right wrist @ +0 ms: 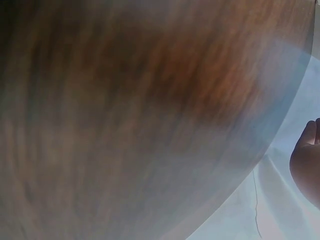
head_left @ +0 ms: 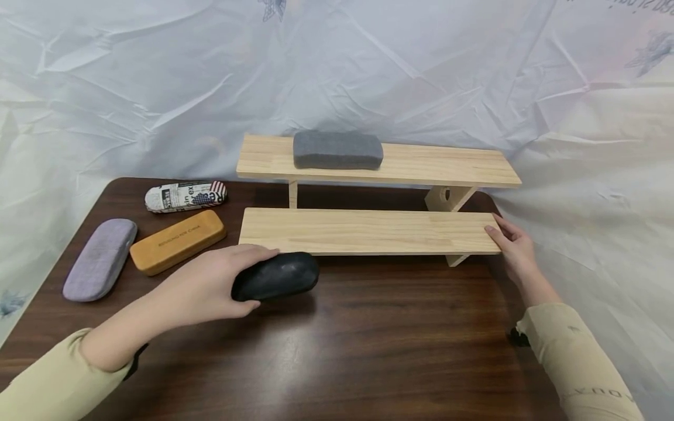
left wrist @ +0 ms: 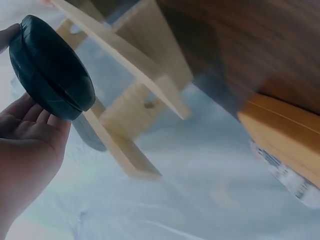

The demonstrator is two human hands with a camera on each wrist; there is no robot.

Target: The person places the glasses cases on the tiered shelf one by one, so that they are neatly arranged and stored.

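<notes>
My left hand (head_left: 210, 283) grips a black glasses case (head_left: 276, 276) above the table, just in front of the lower board's left part. In the left wrist view, the case (left wrist: 50, 67) is closed, with a seam along its side. At the right end of a two-tier wooden shelf (head_left: 363, 233), my right hand (head_left: 515, 248) holds the lower board, thumb on top; its other fingers are partly hidden. A grey glasses case (head_left: 337, 150) lies on the upper board. Only part of the right hand (right wrist: 306, 162) shows in the right wrist view.
On the table's left lie a lilac glasses case (head_left: 100, 260), an orange-brown case (head_left: 179, 241) and a printed case (head_left: 186, 196). The dark wood table (head_left: 395, 339) extends in front of the shelf. White sheeting (head_left: 337, 70) hangs behind and beside it.
</notes>
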